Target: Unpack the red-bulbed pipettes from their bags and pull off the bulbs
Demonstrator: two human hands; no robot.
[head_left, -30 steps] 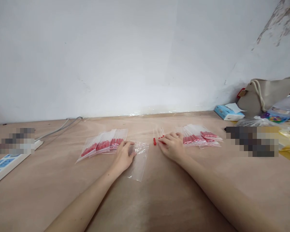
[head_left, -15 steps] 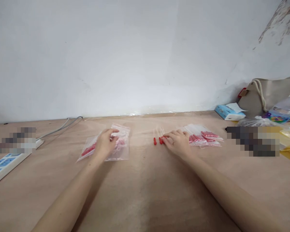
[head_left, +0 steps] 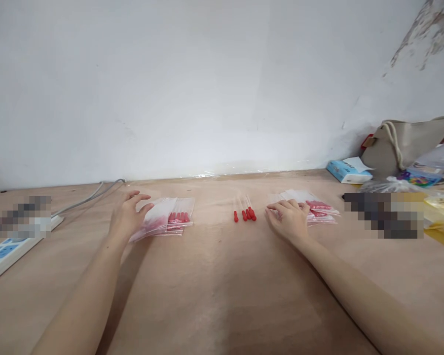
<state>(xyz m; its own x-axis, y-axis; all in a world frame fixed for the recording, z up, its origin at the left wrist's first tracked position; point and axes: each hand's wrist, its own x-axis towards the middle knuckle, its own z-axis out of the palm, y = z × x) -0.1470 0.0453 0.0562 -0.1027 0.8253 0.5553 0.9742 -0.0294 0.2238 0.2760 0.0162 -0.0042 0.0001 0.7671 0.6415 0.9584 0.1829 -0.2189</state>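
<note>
Step on the worktop (head_left: 192,301): by my reading, both hands are between grasps, one at each heap of small bags, with the loose droppers lying between.
Next move: would likely call for a light fingertip pinch; film this thin clings and overlaps, and the stems look breakable.
Wall (head_left: 192,88): white, matt, scuffed; brown flaking patch at upper right.
Worktop surface: broad, pale brown, wood-like, with a soft sheen; crinkled clear film along the wall edge.
Tote (head_left: 422,145): beige, smooth-sided, rope handle; far right, against the wall.
Power strip (head_left: 2,252): white, long, blue socket panels; left side.
Left hand (head_left: 131,216): over the outer end of the left heap; fingers curled and loose, gap between thumb and forefinger, nothing seen in it. Contact underneath: cannot tell.
Right hand (head_left: 287,217): low over the near side of the right heap, fingers bent downward; whether they grip a bag, cannot tell.
Left heap of bags (head_left: 183,203): flat, overlapping, clear to milky plastic, red bulbs showing through.
Right heap of bags (head_left: 323,217): same film, fanned, partly under the hand.
Tissue pack (head_left: 347,172): blue and white, soft, a sheet sticking up.
Loose droppers (head_left: 251,214): rounded red bulbs, rubbery-looking; thin clear stems toward the wall; one just apart from a close cluster.
</note>
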